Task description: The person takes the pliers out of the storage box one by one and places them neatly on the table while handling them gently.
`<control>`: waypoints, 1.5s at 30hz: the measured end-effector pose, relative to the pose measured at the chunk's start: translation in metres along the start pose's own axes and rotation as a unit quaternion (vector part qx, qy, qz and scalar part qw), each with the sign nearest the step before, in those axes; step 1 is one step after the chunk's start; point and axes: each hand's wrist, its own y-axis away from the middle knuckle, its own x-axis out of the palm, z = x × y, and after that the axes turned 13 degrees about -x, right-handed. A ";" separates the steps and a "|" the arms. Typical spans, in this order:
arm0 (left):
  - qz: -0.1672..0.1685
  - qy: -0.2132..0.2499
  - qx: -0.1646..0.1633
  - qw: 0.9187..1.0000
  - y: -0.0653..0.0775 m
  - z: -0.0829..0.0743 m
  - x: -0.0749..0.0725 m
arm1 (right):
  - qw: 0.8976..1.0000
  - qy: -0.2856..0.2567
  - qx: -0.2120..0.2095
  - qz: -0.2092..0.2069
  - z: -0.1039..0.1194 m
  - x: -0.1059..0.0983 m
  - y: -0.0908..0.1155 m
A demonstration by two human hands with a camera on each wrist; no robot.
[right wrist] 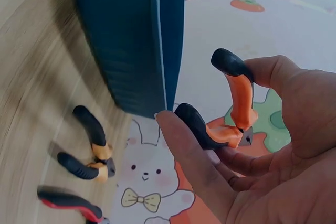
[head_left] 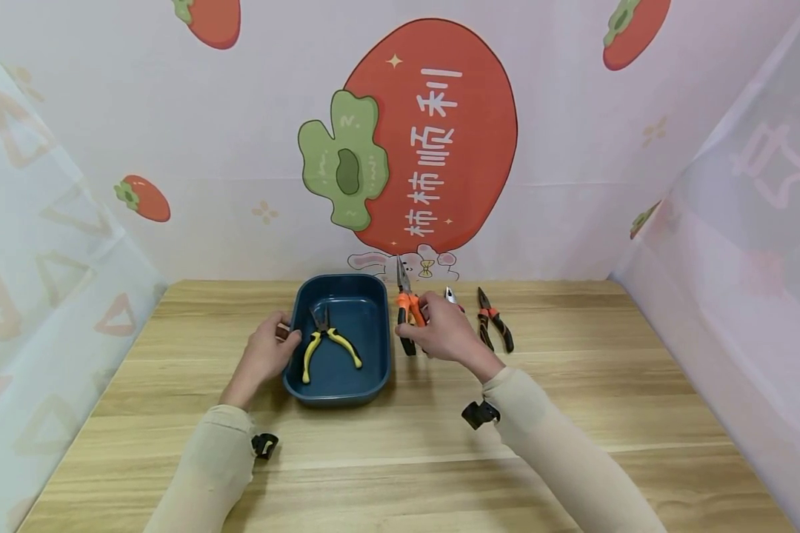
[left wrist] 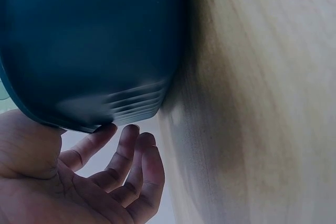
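Note:
A dark blue plastic bin [head_left: 336, 400] stands on the wooden table, with yellow-handled pliers [head_left: 333, 337] lying spread inside it. My left hand [head_left: 270, 344] pinches the bin's left rim, thumb over the edge and index fingertip against the outer wall; the other fingers curl loosely below, seen in the left wrist view. To the right of the bin, my right hand [head_left: 440, 329] holds long-nose pliers [head_left: 404, 285] with orange and black handles, their nose pointing away toward the back wall. In the right wrist view thumb and fingers touch the spread handles.
Black-and-orange pliers [right wrist: 94, 150] and red-and-black pliers [right wrist: 68, 200] lie on the table beyond my right hand, partly hidden in the head view. Further right lie long-nose pliers [head_left: 493, 318] with dark and reddish handles. A printed cloth [head_left: 553, 222] rises behind the table's back edge.

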 end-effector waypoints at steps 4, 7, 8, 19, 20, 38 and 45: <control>0.000 0.001 0.000 1.000 0.000 0.001 0.000 | 1.000 0.003 0.001 -0.002 -0.007 -0.003 0.004; 0.000 0.000 -0.001 1.000 -0.001 0.001 0.001 | 1.000 0.005 0.006 -0.003 -0.011 -0.007 0.006; 0.000 0.000 -0.001 1.000 -0.002 0.001 0.001 | 1.000 0.008 0.007 -0.004 -0.013 -0.008 0.007; 0.005 0.003 -0.002 1.000 -0.003 0.002 0.000 | 0.999 0.032 0.002 -0.011 -0.039 -0.025 0.017; 0.005 0.003 -0.001 1.000 -0.003 0.002 0.000 | 1.000 0.027 0.004 -0.011 -0.042 -0.028 0.018; 0.004 0.005 0.000 1.000 -0.002 0.001 0.000 | 0.996 0.070 0.053 -0.024 -0.083 -0.061 0.032; 0.002 0.005 0.003 1.000 -0.002 0.001 0.000 | 0.993 0.087 0.071 -0.024 -0.101 -0.075 0.039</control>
